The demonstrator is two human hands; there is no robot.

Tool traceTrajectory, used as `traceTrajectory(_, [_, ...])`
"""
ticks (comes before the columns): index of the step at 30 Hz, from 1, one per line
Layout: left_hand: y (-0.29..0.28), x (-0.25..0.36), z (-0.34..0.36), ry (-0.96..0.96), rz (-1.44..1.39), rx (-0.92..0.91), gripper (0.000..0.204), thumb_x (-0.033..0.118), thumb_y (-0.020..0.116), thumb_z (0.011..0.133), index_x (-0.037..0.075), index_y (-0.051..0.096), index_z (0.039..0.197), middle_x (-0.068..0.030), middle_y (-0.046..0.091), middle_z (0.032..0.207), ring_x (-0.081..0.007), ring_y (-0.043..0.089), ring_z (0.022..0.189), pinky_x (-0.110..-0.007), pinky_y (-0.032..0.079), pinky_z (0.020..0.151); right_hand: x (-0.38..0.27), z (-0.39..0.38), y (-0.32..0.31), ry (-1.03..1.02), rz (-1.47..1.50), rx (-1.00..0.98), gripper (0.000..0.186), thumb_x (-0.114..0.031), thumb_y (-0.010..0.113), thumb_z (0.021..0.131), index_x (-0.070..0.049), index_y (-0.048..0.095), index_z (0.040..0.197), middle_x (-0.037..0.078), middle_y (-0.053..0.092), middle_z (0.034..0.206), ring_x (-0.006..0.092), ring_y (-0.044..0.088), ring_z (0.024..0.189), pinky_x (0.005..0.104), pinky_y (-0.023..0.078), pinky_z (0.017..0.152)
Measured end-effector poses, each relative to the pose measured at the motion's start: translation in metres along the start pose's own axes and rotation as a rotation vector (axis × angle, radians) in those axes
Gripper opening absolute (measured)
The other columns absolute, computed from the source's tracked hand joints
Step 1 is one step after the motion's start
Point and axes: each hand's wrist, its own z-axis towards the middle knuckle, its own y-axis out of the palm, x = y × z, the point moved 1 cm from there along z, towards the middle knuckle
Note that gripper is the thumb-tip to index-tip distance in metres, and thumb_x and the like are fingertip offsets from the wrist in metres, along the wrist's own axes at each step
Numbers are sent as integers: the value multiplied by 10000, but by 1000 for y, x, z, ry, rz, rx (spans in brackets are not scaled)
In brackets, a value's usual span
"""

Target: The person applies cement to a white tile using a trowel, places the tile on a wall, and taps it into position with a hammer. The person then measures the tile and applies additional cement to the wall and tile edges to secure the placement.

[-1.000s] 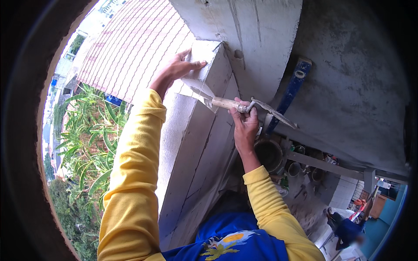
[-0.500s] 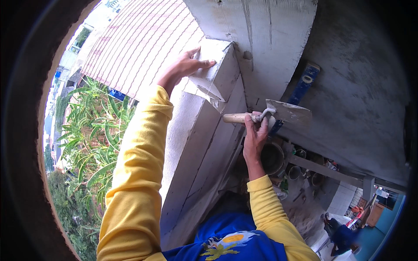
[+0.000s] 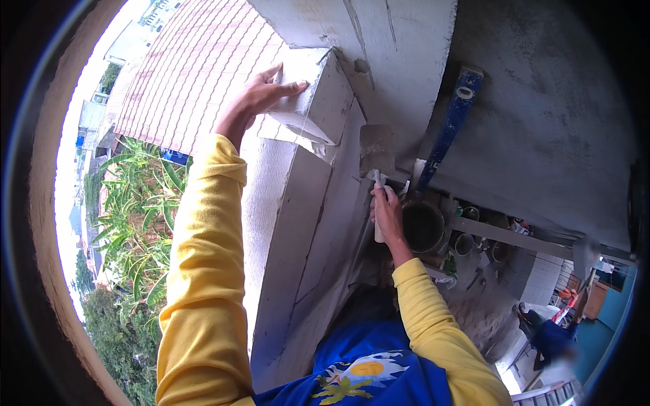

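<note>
My left hand grips the outer top of a pale wall block, thumb on its upper face and fingers over the far side. The block stands at the end of the low block wall, close against the upright pillar. In my right hand is a trowel, its fingers wrapped round the wooden handle. The trowel's flat grey blade points up and away from me, beside the wall's inner side and apart from the block.
A blue spirit level leans by the grey wall on the right. Lower right are a round bucket, several smaller containers and a person in dark blue. Beyond the wall, left, lie leafy plants and a ribbed roof.
The trowel has turned from lying sideways, blade to the right, to blade pointing up. My right hand is a little lower. My left hand stays on the block; the view has shifted.
</note>
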Motion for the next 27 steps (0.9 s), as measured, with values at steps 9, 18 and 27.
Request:
traceTrajectory(9, [-3,-13,11,23,112,-16,1087,358,863,908,-17,199,1682,-242,645,1402,-251,688,1188,-413,568,1040,-5,47,8,-7,149,-209,483,-532,555,1078,-68,590,948,-8,515,690,100,514,549,283,425,502])
traceTrajectory(18, [-3,-4,6,-34,109,-4,1037,404,851,911,53,260,1687,-202,629,1442,-248,679,1201,-428,568,1033,79,-8,-10,128,121,-134,439,-513,570,1078,-102,578,924,-6,533,697,101,516,540,273,422,488])
traceTrajectory(27, [1,6,-2,-44,257,87,1199,649,852,801,102,271,1695,-300,369,1661,-426,326,1568,-586,329,1229,199,-142,-179,337,433,319,430,-542,583,1049,-132,541,926,8,524,689,132,509,502,299,414,470])
